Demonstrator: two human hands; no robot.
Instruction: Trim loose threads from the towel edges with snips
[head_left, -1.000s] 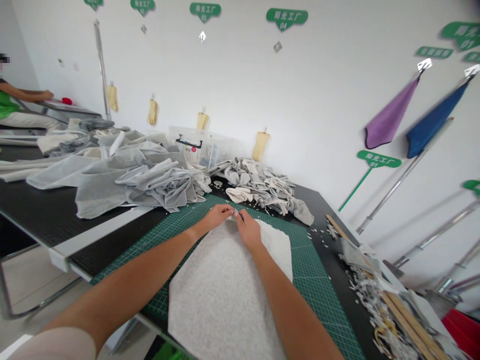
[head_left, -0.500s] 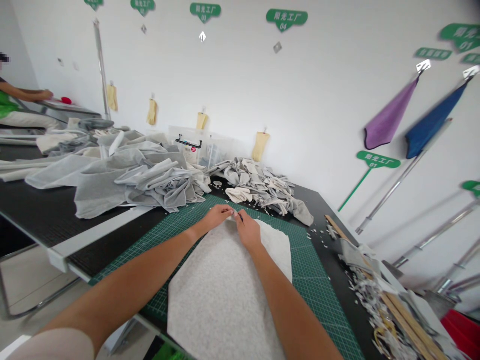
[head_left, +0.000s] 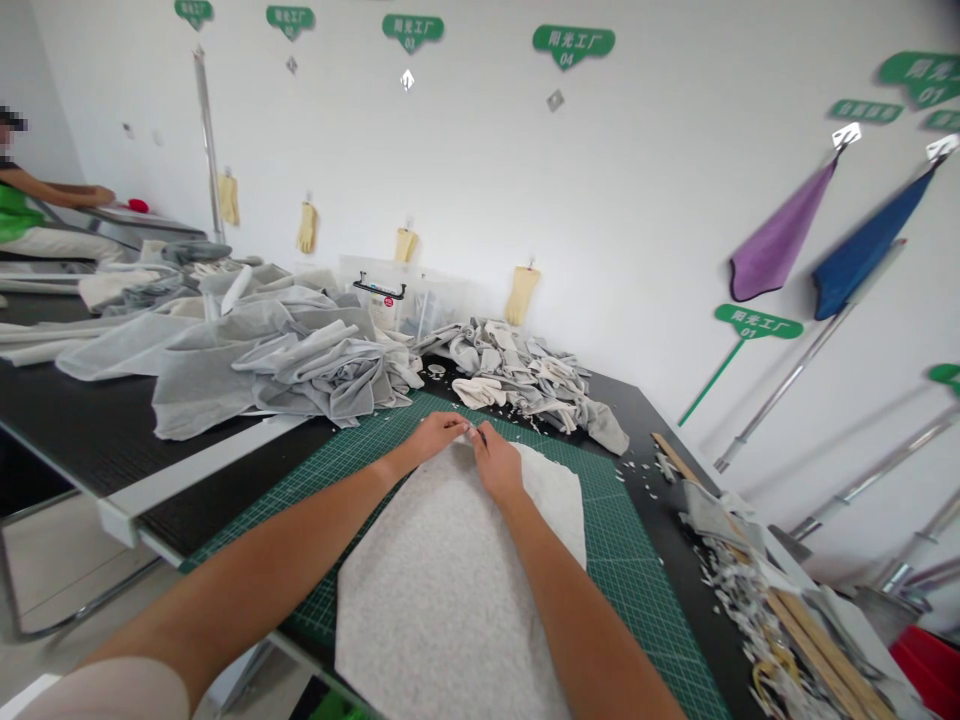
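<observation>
A light grey felt-like cloth (head_left: 442,590) lies over a green cutting mat (head_left: 630,560) and hangs past the table's near edge. At the cloth's far end my left hand (head_left: 441,432) is closed, its fingertips pinching the edge. My right hand (head_left: 498,458) meets it there, thumb and fingers also closed on that edge. A small dark thing shows by the right fingers, too small to name. Between the fingertips a bit of pale material is visible, mostly hidden by the fingers.
Grey cloths (head_left: 300,350) are heaped at left, smaller cloth pieces (head_left: 517,370) at the back. A clear plastic box (head_left: 450,290) stands behind. Scraps and wooden strips (head_left: 817,640) line the right side. Another person (head_left: 45,215) sits far left. Yellow gloves (head_left: 523,294) hang on the wall.
The view has shifted very slightly. Both hands stay at the cloth's far edge, with hardly any visible movement.
</observation>
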